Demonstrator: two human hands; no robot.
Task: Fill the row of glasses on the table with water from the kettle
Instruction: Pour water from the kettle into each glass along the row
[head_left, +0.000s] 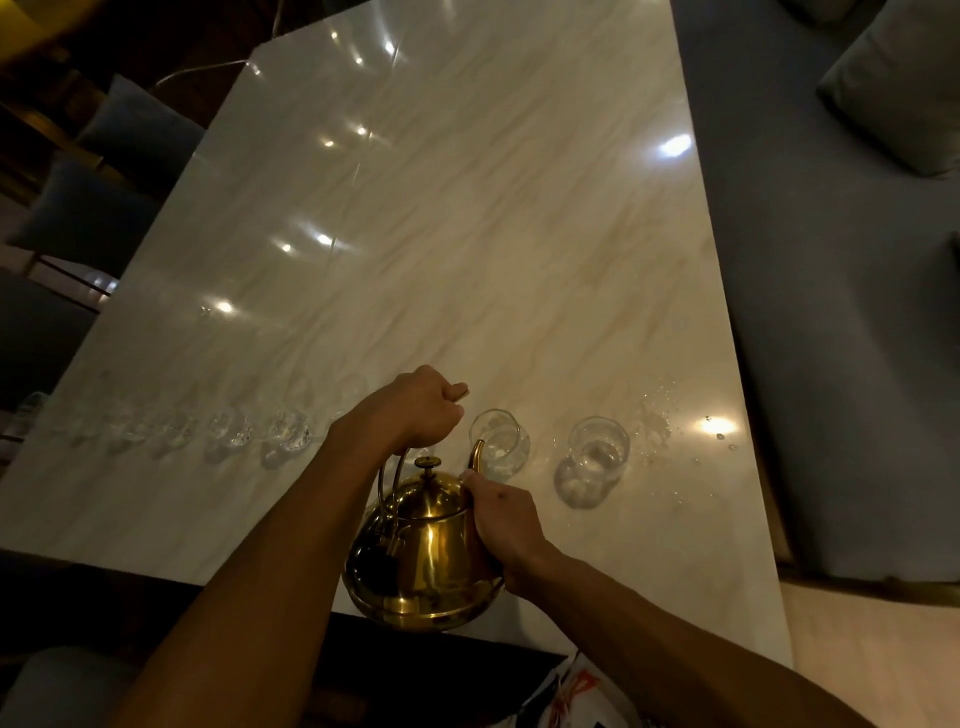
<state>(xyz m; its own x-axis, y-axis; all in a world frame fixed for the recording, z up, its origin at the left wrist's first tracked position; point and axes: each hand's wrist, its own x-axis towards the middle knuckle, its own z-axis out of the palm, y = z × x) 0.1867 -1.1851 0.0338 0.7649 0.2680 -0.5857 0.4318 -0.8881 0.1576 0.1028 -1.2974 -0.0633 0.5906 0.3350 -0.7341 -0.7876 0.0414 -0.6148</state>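
The left hand hides the kettle handle's top.

Polished brass-coloured kettle, glossy marble-look table

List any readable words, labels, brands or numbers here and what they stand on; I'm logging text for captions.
No text can be read.
Shiny gold metal kettle: no mark visible.
Clear glasses: plain.
White bag with red and black print at the bottom edge: print too blurred and cropped to read.
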